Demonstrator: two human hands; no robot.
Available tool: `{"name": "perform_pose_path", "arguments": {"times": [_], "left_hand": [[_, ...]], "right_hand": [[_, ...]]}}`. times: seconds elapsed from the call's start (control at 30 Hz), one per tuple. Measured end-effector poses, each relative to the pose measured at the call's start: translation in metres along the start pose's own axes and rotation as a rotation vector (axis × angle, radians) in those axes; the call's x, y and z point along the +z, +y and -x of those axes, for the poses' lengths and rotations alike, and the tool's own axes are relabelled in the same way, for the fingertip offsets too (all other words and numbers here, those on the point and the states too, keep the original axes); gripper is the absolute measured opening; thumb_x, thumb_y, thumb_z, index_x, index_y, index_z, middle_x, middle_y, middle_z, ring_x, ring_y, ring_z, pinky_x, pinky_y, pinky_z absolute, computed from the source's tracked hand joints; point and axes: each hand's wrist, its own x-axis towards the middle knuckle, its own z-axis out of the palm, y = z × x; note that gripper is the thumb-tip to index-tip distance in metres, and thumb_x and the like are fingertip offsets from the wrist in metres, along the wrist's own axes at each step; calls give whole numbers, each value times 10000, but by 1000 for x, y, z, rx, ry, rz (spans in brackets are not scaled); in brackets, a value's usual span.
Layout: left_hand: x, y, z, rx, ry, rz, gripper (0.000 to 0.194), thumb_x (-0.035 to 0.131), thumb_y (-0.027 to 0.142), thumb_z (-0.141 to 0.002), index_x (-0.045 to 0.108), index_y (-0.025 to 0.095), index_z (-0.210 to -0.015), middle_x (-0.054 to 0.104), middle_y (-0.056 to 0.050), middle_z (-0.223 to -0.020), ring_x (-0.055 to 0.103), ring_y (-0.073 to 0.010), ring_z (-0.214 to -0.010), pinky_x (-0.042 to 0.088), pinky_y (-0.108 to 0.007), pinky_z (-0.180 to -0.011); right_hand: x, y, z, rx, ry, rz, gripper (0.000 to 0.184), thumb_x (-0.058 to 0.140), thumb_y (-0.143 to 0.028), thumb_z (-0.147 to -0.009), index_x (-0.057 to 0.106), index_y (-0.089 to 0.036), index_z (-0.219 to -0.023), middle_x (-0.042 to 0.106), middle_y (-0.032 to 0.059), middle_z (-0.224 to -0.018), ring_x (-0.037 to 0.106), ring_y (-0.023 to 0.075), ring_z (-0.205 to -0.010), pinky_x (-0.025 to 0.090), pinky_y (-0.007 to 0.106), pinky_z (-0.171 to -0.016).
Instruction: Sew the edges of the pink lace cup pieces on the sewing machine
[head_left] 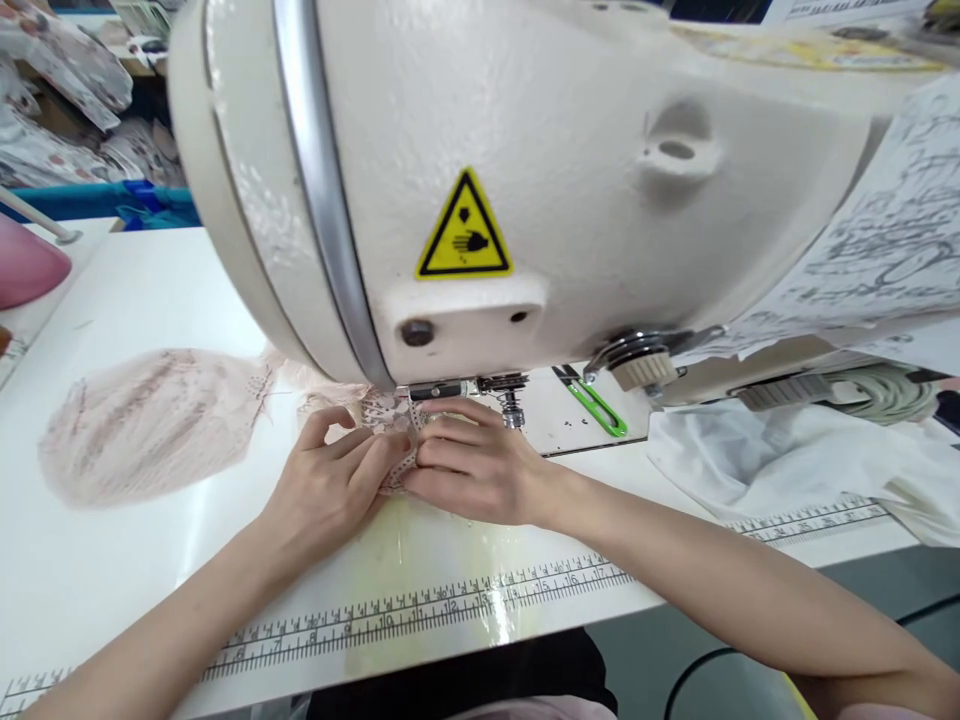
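A pale pink lace piece point(395, 478) lies under the head of a white sewing machine point(585, 130). My left hand point(335, 468) rests on its left side, fingers bent, the thumb and forefinger pressed together on the lace edge. From the right, my right hand point(480, 462) closes over the same lace, its fingers curled and close together near the needle area. The needle is hidden behind the machine head and my hand. Another sheer pink lace piece point(154, 425) lies on the table to the left, and a thread runs from it toward the machine.
Green thread snips point(592, 402) lie behind my right wrist. White cloth point(720, 460) sits at the right by the machine's base. A printed ruler point(420, 607) runs along the table's front edge. A pink cone point(30, 262) stands far left, with patterned fabric point(67, 70) heaped beyond.
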Motion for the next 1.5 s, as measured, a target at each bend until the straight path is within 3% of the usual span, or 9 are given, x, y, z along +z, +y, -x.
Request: {"name": "perform_pose_path", "arguments": {"times": [0.1, 0.2, 0.27, 0.37, 0.5, 0.73, 0.97, 1.37, 1.5], "left_hand": [[-1, -1, 0, 41, -4, -50, 94, 492, 92, -889, 562, 140, -930, 687, -11, -741, 614, -147, -632, 409, -357, -761], [1, -6, 1, 68, -32, -21, 217, 481, 194, -917, 587, 115, -1090, 705, -117, -1029, 647, -233, -922, 446, -389, -824], [6, -10, 2, 84, -84, 28, 373, 447, 246, -936, 530, 78, -1258, 618, -165, -1266, 576, -276, -1154, 440, -417, -940], [12, -14, 4, 80, -172, 59, 522, 407, 288, -942, 400, 57, -1409, 537, -160, -1380, 506, -284, -1269, 408, -437, -1039], [14, -17, 5, 61, -218, 51, 590, 419, 348, -929, 353, 91, -1456, 550, -145, -1368, 513, -308, -1266, 427, -474, -1028], [9, -23, 4, 25, -262, 93, 581, 473, 296, -889, 384, 183, -1452, 550, -106, -1373, 569, -309, -1201, 476, -447, -913], [10, -26, 6, 39, -275, 52, 584, 457, 251, -864, 400, 145, -1436, 536, -119, -1384, 598, -317, -1154, 486, -421, -751], [12, -19, 2, 6, -291, 34, 640, 479, 376, -889, 335, 159, -1474, 547, -125, -1373, 592, -324, -1160, 479, -431, -794], [14, -19, 4, -23, -295, 26, 637, 477, 417, -897, 348, 168, -1470, 569, -138, -1347, 590, -330, -1158, 475, -444, -815]], "right_hand": [[-1, -1, 1, -22, 2, 7, 127, 637, -122, -840, 631, -217, -757, 656, -82, -724, 601, 80, -790, 519, 257, -899], [-4, -2, 1, -38, -13, 12, 111, 629, -126, -849, 638, -213, -780, 687, -81, -776, 603, 70, -765, 531, 241, -873], [-6, -3, 1, -53, -29, 22, 116, 613, -122, -859, 645, -207, -787, 689, -83, -749, 597, 61, -712, 536, 237, -856], [-6, -4, 2, -48, -38, 37, 135, 595, -132, -876, 645, -199, -770, 686, -81, -703, 598, 59, -676, 542, 231, -813], [-3, -4, 4, -29, -40, 35, 145, 590, -148, -881, 644, -191, -753, 691, -74, -707, 614, 66, -686, 542, 218, -749], [0, -6, 2, -51, -35, 48, 159, 577, -152, -893, 645, -185, -754, 690, -62, -719, 615, 79, -710, 528, 203, -677], [1, -5, 3, -71, -43, 64, 173, 559, -134, -900, 642, -188, -758, 674, -63, -712, 586, 80, -704, 507, 192, -630], [-3, -1, 6, -22, -39, 103, 162, 564, -145, -902, 620, -185, -756, 640, -60, -680, 584, 84, -732, 509, 213, -705], [-3, 1, 10, -23, -93, 106, 153, 543, -121, -904, 617, -179, -783, 647, -50, -712, 587, 89, -767, 504, 226, -726]]}}
